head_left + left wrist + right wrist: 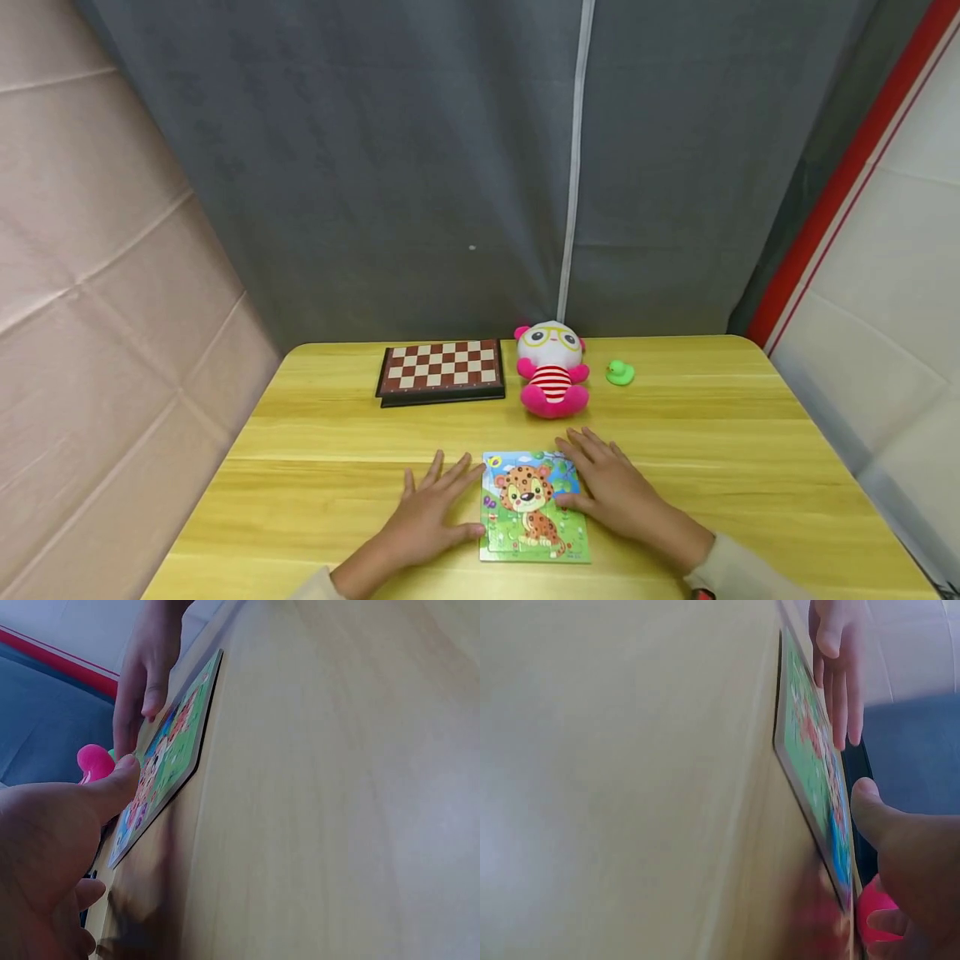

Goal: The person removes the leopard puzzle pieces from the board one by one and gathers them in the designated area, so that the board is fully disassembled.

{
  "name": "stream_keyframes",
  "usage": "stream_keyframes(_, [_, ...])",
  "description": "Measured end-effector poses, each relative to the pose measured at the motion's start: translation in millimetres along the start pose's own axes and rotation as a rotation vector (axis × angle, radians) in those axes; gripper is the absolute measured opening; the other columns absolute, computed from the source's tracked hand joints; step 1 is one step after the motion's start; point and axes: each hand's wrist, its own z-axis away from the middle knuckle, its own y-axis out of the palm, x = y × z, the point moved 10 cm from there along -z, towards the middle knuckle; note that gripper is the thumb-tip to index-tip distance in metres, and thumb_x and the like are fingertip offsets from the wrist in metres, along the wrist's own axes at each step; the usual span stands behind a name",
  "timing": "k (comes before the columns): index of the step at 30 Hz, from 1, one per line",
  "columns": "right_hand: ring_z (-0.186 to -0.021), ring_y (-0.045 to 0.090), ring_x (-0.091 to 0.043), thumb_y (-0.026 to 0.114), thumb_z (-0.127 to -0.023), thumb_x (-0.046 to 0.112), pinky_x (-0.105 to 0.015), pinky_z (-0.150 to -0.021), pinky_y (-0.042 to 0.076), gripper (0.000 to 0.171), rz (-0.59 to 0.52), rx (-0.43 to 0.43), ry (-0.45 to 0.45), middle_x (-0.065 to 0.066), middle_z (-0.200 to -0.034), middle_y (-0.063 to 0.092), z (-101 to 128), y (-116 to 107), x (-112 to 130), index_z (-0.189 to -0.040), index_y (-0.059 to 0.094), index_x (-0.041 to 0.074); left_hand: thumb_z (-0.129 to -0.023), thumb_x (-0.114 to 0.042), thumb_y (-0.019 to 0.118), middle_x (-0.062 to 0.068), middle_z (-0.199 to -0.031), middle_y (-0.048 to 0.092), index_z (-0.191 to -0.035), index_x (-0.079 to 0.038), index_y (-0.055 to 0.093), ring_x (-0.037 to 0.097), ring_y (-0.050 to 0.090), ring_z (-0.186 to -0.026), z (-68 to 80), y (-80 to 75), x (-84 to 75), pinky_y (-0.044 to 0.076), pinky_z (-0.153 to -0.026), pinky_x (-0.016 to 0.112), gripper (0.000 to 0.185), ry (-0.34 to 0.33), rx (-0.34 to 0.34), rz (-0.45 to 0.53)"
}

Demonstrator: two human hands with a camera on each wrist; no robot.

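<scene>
1. Grey curtain hangs behind our yellow wooden surface (315,467); the puzzle (532,507) lies flat at its near edge, in front of the plush toy (552,369).
2. We judge this the framing step: steadying the puzzle; next calls for a firm edge grip.
3. Our left hand (431,508) lies flat, fingers spread, thumb touching the puzzle's left edge.
4. Our right hand (611,487) rests open, thumb on the puzzle's right edge.
</scene>
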Motion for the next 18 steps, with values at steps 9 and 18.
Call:
stream_keyframes(9, [-0.138,0.039,-0.03,0.064,-0.089,0.053,-0.052,-0.107,0.04,0.073,-0.016,-0.008,-0.036,-0.01,-0.151,0.041,-12,-1,22,-0.148,0.044,0.014,-0.082,-0.071,0.054,-0.001,-0.161,0.022,-0.145,-0.05,0.037,0.046,0.012,-0.146,2.2,4.3,-16.7,-0.001,-0.095,0.085,0.069,0.077,0.014,-0.002])
stream_keyframes(18, [-0.131,0.045,-0.025,0.069,-0.09,0.039,-0.048,-0.103,0.045,0.06,-0.092,0.0,-0.089,-0.007,-0.142,0.05,-28,2,49,-0.14,0.052,0.01,-0.082,-0.072,0.052,0.0,-0.161,0.023,-0.14,-0.049,0.045,0.047,0.013,-0.145,3.3,7.0,-17.0,0.0,-0.094,0.086,0.063,0.09,0.021,-0.005])
